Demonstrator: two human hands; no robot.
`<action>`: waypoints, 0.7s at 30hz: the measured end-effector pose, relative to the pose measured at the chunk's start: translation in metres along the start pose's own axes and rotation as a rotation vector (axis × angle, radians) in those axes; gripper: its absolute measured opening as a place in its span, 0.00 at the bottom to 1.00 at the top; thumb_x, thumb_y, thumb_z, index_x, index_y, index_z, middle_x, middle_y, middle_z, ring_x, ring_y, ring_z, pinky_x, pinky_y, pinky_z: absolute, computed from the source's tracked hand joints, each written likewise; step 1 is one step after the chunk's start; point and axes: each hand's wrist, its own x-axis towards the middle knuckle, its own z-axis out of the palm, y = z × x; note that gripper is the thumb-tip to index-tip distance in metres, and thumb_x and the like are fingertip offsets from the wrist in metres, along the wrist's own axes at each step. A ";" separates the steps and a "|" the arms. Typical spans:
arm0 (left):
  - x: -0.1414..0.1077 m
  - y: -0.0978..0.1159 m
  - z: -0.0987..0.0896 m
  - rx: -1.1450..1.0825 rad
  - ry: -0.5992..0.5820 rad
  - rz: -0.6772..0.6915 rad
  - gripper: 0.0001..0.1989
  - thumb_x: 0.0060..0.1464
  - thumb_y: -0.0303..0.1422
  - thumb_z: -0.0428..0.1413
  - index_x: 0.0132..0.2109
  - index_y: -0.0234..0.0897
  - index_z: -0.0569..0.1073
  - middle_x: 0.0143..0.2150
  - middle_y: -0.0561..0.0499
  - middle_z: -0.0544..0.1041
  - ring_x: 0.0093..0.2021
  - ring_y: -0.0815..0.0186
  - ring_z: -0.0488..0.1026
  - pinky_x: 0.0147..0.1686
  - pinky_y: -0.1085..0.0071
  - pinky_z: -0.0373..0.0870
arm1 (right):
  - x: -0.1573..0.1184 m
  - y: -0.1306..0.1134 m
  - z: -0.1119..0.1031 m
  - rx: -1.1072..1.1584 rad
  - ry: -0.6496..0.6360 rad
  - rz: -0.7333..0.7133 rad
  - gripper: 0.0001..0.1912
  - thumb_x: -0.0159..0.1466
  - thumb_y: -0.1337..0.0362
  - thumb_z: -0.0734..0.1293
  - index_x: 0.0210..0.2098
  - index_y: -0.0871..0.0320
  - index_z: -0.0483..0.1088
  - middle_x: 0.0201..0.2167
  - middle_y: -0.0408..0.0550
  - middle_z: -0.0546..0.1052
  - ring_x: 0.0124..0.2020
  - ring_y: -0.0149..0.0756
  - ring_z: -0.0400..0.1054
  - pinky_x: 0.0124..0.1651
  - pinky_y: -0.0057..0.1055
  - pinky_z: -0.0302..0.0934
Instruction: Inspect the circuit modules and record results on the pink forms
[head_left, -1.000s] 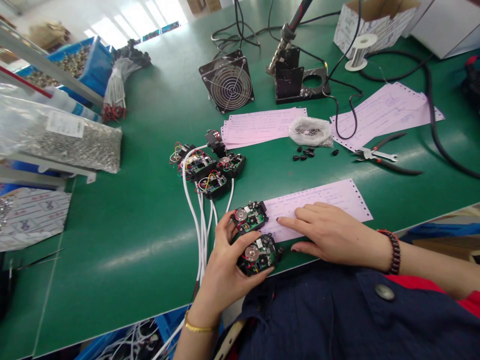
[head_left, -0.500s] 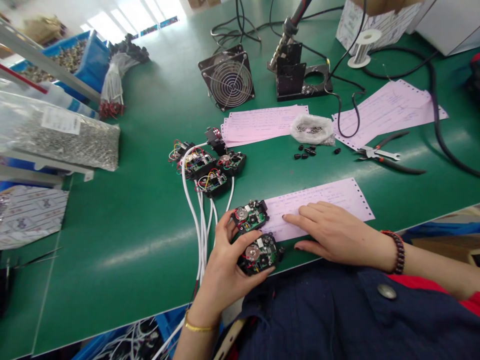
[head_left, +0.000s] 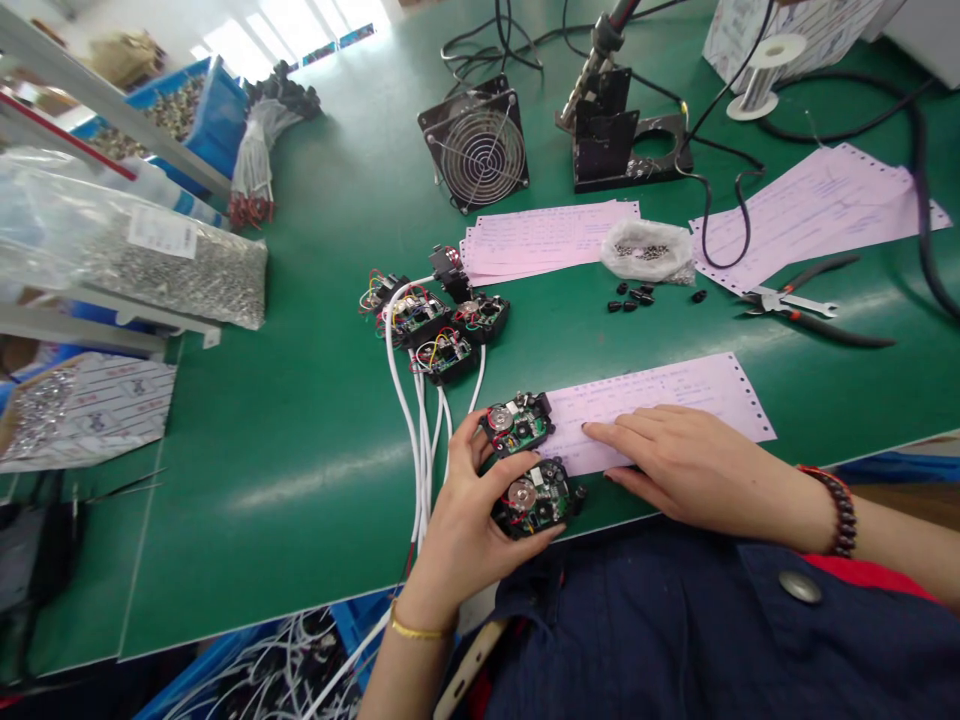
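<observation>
The left hand's (head_left: 457, 535) grip clamps two black circuit boards (head_left: 536, 498), one behind the other; the right hand (head_left: 697, 470) lies open on pink paper (head_left: 660, 400).

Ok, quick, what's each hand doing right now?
Left hand: holding upper circuit module and lower circuit module.
Right hand: open, flat on pink form.

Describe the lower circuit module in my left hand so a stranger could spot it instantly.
On the green workbench, find the pink printed form nearest the person. At its left end, the left hand holds two circuit modules; pick the lower black circuit module, closest to the person's body, with a round metal disc.
</observation>
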 end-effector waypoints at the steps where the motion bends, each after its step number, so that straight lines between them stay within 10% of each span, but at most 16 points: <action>1: 0.000 0.000 0.000 0.001 -0.004 -0.005 0.30 0.50 0.34 0.71 0.58 0.44 0.71 0.74 0.41 0.44 0.71 0.43 0.61 0.70 0.41 0.60 | 0.000 0.000 0.000 0.000 0.006 0.000 0.18 0.71 0.63 0.64 0.58 0.63 0.71 0.45 0.57 0.82 0.40 0.47 0.78 0.42 0.43 0.71; 21: 0.001 0.004 0.000 0.008 -0.016 -0.012 0.33 0.51 0.34 0.70 0.62 0.46 0.69 0.74 0.41 0.43 0.72 0.41 0.59 0.69 0.40 0.60 | 0.051 -0.005 -0.002 0.512 0.184 0.128 0.25 0.70 0.54 0.67 0.61 0.59 0.66 0.57 0.60 0.69 0.60 0.51 0.64 0.65 0.54 0.61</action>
